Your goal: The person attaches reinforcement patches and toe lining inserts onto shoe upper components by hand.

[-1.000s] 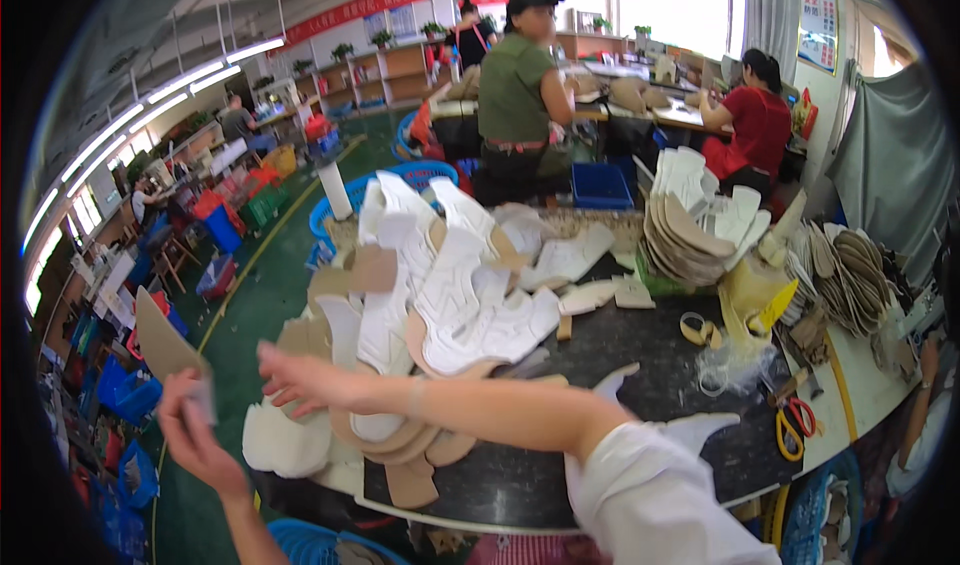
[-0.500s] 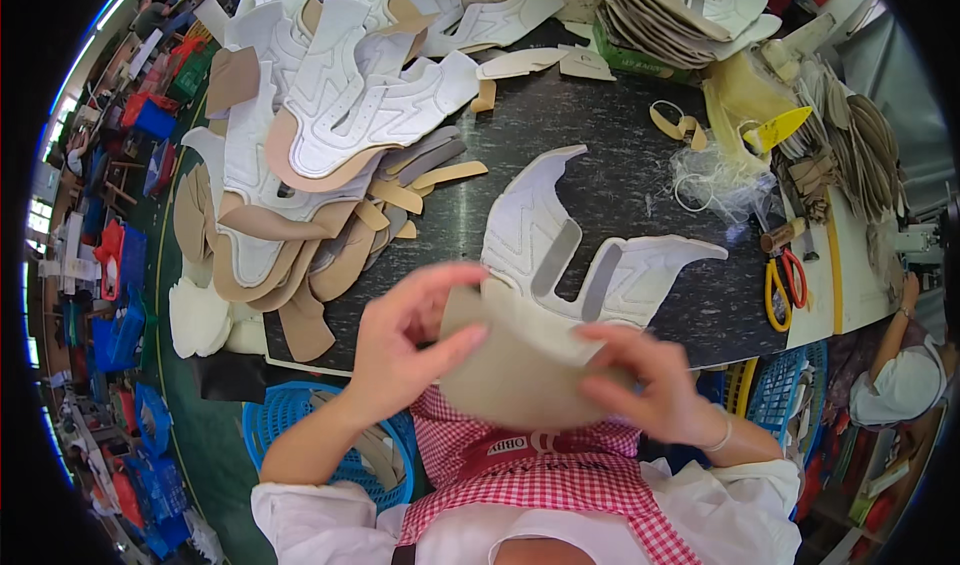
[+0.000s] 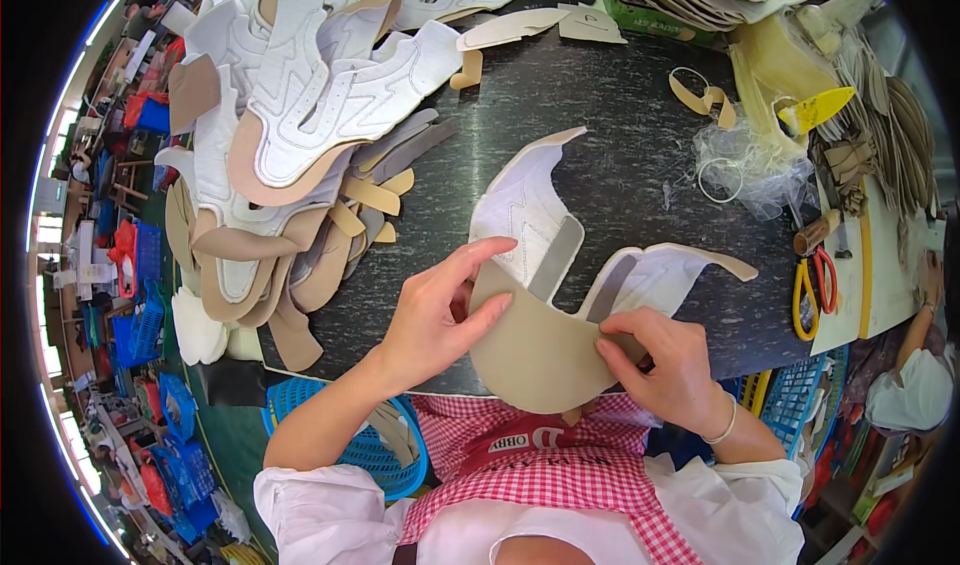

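Note:
A white shoe upper [image 3: 517,220] with grey strips along its lace opening lies at the near edge of the black tabletop, its two side wings pointing away from me. Over its toe end sits a curved beige toe piece [image 3: 545,350], which covers the upper's front. My left hand [image 3: 432,310] pinches the left corner of the beige piece between thumb and fingers, where it meets the upper. On the opposite corner, my right hand [image 3: 662,365] is closed with thumb and forefinger together on the piece's edge. The piece's far edge lies close to the lace opening.
White and beige shoe uppers [image 3: 340,115] are heaped at the left, beside loose beige strips [image 3: 372,195]. Scissors with yellow and red handles [image 3: 805,300], a yellow-bladed tool [image 3: 820,111] and clear plastic scraps [image 3: 755,160] lie at the right. A blue basket [image 3: 400,470] stands below the table edge.
The beige piece, lifted and blurred before, now lies flatter against the upper's toe end, covering the white toe area. Both hands have settled on its corners. The whole view has shifted slightly.

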The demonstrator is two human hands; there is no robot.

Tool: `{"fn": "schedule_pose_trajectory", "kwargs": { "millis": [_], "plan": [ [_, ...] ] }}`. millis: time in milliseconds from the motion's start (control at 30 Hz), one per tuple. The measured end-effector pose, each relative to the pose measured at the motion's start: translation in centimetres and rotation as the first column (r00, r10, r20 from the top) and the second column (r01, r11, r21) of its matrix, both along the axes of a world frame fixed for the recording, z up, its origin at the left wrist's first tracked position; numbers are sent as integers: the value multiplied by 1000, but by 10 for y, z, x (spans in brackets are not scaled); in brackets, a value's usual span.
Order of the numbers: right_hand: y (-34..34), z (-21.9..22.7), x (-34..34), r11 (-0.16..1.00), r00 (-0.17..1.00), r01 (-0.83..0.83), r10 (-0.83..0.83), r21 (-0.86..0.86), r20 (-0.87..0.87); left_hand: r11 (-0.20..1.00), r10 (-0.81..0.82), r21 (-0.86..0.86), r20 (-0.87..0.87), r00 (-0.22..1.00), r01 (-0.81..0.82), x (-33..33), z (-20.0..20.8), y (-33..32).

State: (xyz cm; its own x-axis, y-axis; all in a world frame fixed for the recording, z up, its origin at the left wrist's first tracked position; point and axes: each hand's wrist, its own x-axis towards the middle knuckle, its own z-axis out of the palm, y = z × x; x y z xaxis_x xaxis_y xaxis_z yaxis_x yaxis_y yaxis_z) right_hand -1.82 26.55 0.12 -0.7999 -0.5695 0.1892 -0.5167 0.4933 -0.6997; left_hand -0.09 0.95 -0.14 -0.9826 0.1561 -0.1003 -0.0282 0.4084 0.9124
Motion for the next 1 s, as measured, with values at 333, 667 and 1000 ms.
{"fn": "schedule_pose_trajectory", "kwargs": {
  "millis": [333, 667, 1000],
  "plan": [
    [-2, 13, -12, 934, 900, -351, 354, 59, -255, 962, -104, -271, -407, 907, -11, 4, -13, 10],
    [-11, 5, 4, 665, 750, -531, 657, 525, -75, 826, -484, -491, -366, 795, 277, 37, 18, -5],
    [58, 25, -12, 965, 912, -96, 183, 243, -368, 619, -641, -721, -234, 731, 312, 31, 5, -9]
  ]
}}
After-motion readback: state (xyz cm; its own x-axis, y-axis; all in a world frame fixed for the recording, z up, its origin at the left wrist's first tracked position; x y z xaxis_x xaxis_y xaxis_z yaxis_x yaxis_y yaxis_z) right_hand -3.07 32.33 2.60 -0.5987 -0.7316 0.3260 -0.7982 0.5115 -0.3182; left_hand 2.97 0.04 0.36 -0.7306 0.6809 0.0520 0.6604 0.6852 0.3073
